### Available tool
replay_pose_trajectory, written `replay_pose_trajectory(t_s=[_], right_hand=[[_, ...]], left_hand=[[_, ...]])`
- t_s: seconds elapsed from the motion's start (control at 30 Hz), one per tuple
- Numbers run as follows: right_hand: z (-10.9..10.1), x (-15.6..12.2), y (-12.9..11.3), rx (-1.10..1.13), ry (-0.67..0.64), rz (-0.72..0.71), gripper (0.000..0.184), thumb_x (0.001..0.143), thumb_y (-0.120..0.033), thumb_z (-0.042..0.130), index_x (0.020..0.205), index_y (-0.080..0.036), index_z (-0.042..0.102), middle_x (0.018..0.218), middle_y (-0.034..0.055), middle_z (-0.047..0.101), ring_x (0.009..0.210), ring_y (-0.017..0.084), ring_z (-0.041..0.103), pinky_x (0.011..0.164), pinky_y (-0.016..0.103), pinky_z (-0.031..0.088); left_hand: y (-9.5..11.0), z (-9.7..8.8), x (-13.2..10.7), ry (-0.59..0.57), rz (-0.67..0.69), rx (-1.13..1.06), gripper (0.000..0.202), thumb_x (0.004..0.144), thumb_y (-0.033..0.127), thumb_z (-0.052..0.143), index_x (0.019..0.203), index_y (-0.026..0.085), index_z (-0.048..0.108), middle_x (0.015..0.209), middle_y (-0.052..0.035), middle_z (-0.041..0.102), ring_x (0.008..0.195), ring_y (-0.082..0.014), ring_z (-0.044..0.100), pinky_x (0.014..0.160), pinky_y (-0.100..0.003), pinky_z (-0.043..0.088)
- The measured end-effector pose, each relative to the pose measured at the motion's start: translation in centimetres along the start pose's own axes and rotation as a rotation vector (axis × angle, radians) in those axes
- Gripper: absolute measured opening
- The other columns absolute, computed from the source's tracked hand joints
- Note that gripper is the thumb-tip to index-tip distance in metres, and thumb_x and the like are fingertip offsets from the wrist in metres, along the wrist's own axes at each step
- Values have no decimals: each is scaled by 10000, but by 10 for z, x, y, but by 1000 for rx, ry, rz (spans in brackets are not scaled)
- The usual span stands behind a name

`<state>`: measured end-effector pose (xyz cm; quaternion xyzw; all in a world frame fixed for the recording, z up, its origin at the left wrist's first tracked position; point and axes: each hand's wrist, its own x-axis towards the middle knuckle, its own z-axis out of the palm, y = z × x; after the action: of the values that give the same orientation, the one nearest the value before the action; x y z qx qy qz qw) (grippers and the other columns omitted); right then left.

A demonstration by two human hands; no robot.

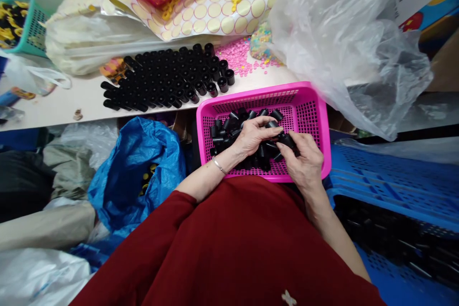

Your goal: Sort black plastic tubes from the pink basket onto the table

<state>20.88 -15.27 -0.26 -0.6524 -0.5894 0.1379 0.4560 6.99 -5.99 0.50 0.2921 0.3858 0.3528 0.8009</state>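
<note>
both hands are down in the pink basket (315, 119) on the lap. the left hand (253, 135) lies cupped over the heap of black tubes (224, 131), fingers curled round a few. the right hand (304, 160) pinches one black tube (287, 139) at the heap's 3 o'clock edge. this looks like the picking stage, gathering tubes out of the basket. a next move would call for a firm hold so none slip back. at 11 o'clock from the basket, standing tubes (168, 76) sit packed in rows on the desk (53, 103). how many tubes the left palm covers is hidden. the blue bag (136, 172) at 9 o'clock holds something yellow, too dim to name.
</note>
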Motion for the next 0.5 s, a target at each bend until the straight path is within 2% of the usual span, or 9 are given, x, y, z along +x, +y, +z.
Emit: replay_pose_trajectory(t_s=[0.2,0.33,0.5], right_hand=[[4,-3,0,-26,7,-4,286,897,-374,667,1141,-241,736,1007,86,704,865,239,689,787,411,623],[7,-5,1,-14,24,-15,271,903,-384,663,1118,-239,742,1004,86,709,870,238,695,788,406,622],[6,-4,1,47,10,5,261,890,-380,683,1087,-224,753,970,83,713,825,225,687,759,396,618]], left_hand=[[-2,2,1,55,34,-10,557,450,383,993,843,146,678,739,44,660,667,-81,624,717,-273,537],[-1,2,0,51,52,39,538,460,358,991,842,139,683,714,45,648,642,-76,612,695,-265,515],[1,2,-2,48,76,55,578,396,377,1004,801,132,672,673,57,640,595,-63,596,652,-247,500]])
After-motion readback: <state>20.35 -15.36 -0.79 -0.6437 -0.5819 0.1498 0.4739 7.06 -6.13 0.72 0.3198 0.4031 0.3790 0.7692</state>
